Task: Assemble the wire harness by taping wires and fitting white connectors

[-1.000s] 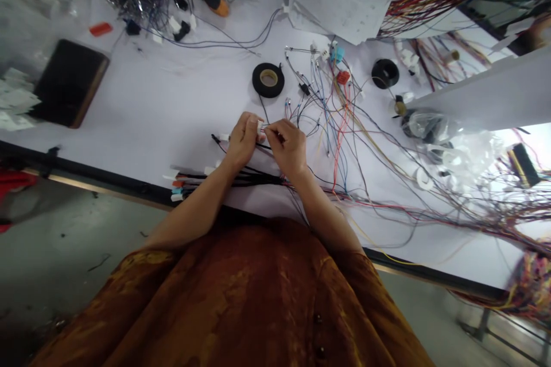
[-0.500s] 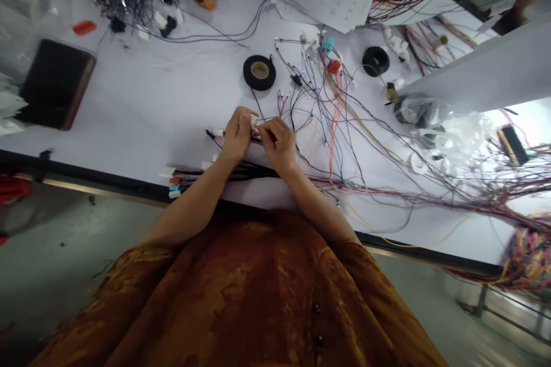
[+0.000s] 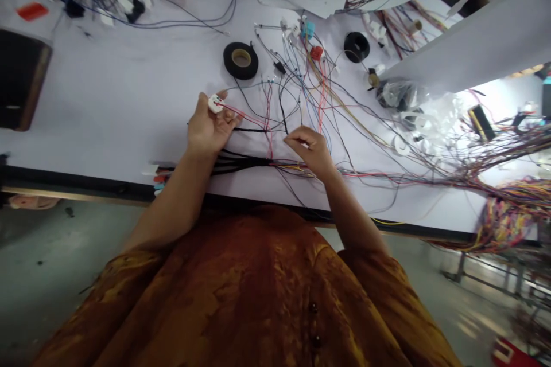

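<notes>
Head view, left hand [image 3: 209, 132] pinching connector [image 3: 216, 104], right hand [image 3: 307, 150] curled (above wires [image 3: 284, 166]), hands apart

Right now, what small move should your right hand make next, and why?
Probably bring the right hand across to the white connector: that hand looks empty and sits apart, while the left hand holds the connector up, red wires trailing from it.
</notes>
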A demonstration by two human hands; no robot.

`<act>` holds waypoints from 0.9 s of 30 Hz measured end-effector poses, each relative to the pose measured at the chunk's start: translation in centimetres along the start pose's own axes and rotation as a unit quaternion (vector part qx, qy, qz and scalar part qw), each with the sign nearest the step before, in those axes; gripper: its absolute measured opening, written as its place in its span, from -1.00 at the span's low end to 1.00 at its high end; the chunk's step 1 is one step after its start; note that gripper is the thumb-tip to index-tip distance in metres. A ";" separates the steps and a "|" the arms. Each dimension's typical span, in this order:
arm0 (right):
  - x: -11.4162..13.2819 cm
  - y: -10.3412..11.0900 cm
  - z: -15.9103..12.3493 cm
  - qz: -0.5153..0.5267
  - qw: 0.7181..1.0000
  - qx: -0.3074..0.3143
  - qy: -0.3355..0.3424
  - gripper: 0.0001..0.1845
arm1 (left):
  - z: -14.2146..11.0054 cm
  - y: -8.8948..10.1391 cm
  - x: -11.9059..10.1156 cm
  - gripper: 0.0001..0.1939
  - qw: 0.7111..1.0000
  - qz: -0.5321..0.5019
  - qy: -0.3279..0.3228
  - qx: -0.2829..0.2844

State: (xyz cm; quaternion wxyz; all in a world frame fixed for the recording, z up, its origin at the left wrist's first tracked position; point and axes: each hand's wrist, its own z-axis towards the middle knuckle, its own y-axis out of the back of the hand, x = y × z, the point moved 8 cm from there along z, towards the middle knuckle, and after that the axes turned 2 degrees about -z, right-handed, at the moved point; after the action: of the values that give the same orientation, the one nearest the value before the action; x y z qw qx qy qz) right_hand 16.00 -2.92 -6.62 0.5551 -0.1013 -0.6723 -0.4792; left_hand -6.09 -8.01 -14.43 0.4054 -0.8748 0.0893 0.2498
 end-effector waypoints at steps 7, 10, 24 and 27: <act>-0.3 -0.7 -4.4 -0.133 0.981 0.139 0.012 -0.86 | 0.6 0.4 0.0 -0.55 0.998 0.065 -0.009 0.013; -0.1 -1.7 -4.1 -0.190 0.970 0.151 0.026 -0.86 | 0.8 0.5 -0.2 -0.59 0.995 0.099 -0.020 0.008; 1.2 -2.9 -2.3 -0.273 0.932 0.239 0.017 -0.85 | 0.7 0.1 0.0 -0.52 0.997 0.071 0.000 -0.005; 0.8 -3.1 -2.2 -0.283 0.924 0.255 0.011 -0.91 | 0.8 0.0 0.0 -0.49 0.997 0.075 0.000 -0.003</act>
State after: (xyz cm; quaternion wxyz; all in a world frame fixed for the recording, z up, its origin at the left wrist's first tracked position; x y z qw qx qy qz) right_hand 15.10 -6.50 -7.76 0.4107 0.2437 -0.7661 -0.4302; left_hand -6.40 -7.42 -14.87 0.3830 -0.8667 0.1537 0.2801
